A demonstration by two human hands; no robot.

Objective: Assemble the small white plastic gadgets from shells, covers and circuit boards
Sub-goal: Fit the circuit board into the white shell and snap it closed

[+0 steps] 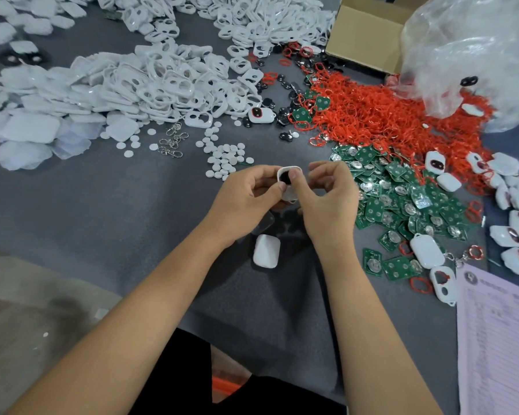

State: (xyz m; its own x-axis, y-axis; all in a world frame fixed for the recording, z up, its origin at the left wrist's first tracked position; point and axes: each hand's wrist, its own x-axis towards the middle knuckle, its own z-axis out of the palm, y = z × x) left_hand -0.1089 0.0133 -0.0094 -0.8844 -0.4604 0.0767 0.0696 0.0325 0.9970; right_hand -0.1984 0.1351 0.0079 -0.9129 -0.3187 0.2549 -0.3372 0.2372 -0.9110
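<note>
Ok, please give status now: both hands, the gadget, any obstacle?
Left hand and right hand both pinch one white shell, black part showing inside. White cover lies on the mat below the hands. Nothing blocks.

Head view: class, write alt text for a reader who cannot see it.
Both hands, left and right, hold a small white shell with a dark insert over a grey table. Around lie white covers, red rings and green boards.
</note>
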